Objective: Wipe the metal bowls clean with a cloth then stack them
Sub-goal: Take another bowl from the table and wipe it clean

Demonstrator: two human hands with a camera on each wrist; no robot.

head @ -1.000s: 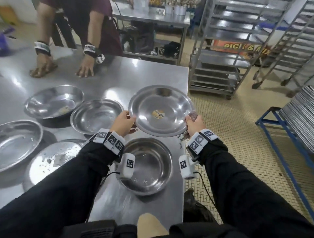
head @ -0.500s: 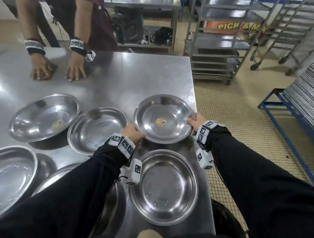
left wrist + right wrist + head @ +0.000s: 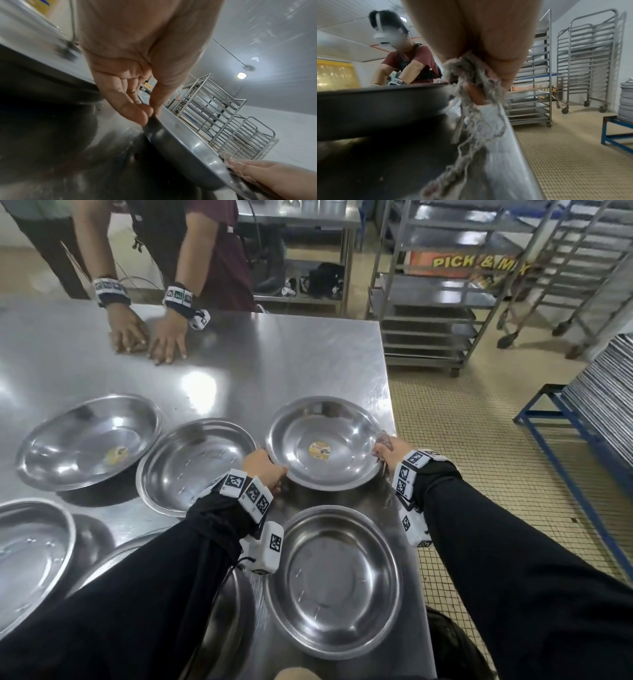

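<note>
Round stainless-steel bowl with a yellow sticker in its bottom (image 3: 323,445): located at the far right of the steel table (image 3: 274,354), close to its right edge, held by me at two opposite points of the rim. My left hand (image 3: 263,470) pinches the near-left rim between thumb and fingertips (image 3: 140,115), as the left wrist view confirms. My right hand (image 3: 388,448) grips the right rim with a frayed grey cloth (image 3: 471,75) bunched under the fingers; loose threads hang below the hand. Whether the bowl's base touches the table cannot be determined.

Just near of it stands a second round steel bowl (image 3: 334,580), apart from both hands. To its left, a third shallow steel bowl (image 3: 195,465) lies beside my left wrist, and a fourth steel bowl with a yellow mark inside (image 3: 89,441) sits further left. A steel dish (image 3: 32,553) is at the near left edge. At the far side, another person's two hands (image 3: 147,337) press flat on the tabletop.
</note>
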